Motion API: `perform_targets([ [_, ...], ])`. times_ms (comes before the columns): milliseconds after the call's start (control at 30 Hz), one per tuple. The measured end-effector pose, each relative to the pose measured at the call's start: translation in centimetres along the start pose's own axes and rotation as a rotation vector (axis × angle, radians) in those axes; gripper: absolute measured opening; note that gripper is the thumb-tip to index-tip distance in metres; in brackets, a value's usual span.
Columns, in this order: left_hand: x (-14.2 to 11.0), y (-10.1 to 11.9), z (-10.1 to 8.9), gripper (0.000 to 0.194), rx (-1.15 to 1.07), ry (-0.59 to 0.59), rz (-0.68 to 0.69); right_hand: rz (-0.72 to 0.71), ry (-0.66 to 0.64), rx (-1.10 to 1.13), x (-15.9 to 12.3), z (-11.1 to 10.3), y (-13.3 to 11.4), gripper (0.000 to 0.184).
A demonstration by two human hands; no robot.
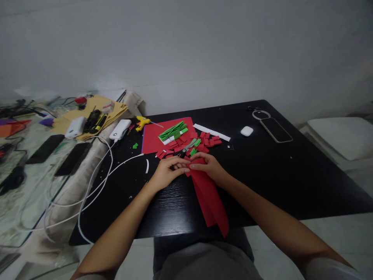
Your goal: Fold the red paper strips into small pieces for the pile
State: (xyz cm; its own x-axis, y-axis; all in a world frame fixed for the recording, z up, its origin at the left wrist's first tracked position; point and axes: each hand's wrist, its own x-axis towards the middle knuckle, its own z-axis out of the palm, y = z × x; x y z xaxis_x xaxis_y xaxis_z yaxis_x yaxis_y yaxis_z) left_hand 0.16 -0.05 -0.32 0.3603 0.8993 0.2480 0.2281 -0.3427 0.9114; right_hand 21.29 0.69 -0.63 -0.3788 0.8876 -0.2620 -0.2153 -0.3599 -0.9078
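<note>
red sheet (208, 194) pinched in right hand (209, 168); left hand (170, 171) at its end

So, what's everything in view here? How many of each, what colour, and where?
Folded red paper sheet: one, red, at the fingertips
Small folded paper pieces: many, red and green, mid-table
Folded paper bundle: one, green, behind them
Flat paper sheet: at least one, red, under the bundle
Long paper strip: one, white, right of bundle
Metal scissors: one, grey, on the pieces
Glue gun: one, yellow, left
Earbud case: one, white, right
Phone: one, dark, far right
Wooden table: one, black, beneath
Side surface: blurred clutter, left
Seat: one, white, right
Wall: one, grey, behind
Hands: two, bare, left and right, centre
</note>
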Motion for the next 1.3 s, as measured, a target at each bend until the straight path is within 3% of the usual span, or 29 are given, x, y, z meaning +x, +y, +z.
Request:
perform_targets([
  [1300, -0.08, 0.24, 0.21, 0.033, -0.004, 0.001, -0.032, -0.023, 0.006, -0.035, 0.01, -0.04, 0.25, 0.038],
])
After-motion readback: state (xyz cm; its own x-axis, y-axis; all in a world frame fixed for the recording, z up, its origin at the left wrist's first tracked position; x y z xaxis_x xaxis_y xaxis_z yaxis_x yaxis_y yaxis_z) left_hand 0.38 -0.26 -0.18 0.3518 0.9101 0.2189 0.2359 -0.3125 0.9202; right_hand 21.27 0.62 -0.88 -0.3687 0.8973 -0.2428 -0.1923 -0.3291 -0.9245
